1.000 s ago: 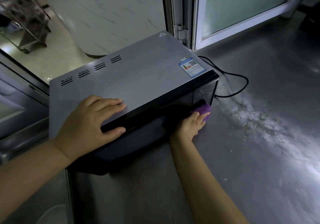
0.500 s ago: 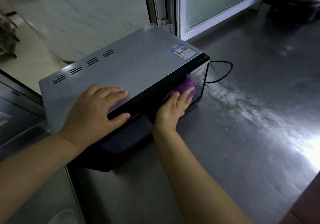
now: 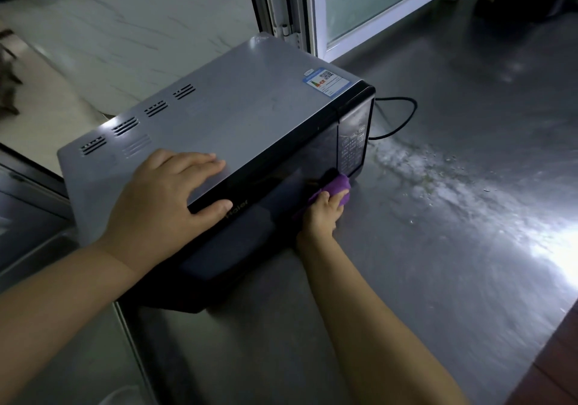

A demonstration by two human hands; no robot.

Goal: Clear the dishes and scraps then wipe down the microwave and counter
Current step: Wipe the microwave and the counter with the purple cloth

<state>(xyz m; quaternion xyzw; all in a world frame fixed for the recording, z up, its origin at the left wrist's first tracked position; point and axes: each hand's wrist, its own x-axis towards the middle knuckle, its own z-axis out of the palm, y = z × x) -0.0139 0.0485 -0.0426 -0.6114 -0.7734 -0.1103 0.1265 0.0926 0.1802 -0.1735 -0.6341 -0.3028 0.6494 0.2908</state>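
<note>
Head view, looking down: I see a silver-topped microwave [image 3: 237, 123] with a black glass door standing on a dull steel worktop [image 3: 438, 279], angled so its keypad end points away to the right.

My right hand [image 3: 322, 213] has dropped since half a second ago. Then it lay flat, pressing the purple cloth [image 3: 336, 187] high on the door beside the keypad; now it sits at the door's bottom right corner, where the door meets the worktop. I read that as one downward wiping stroke just finished, so the door's right part has likely been covered, while the rest of the door and the worktop are left to do.

The right hand's fingers are curled round the bunched cloth, gripping it and pushing it against the glass; the cloth pokes out just beyond the fingertips, touching the door.

My left hand [image 3: 169, 198] has not moved: it lies flat and spread on the microwave's top near the front edge, thumb hooked over the door's upper rim, steadying the oven and gripping nothing.

To the right of the microwave a pale streak of crumbs and residue [image 3: 438, 179] runs across the worktop, well apart from the cloth. A black power cord [image 3: 403, 120] loops behind the keypad end
</note>
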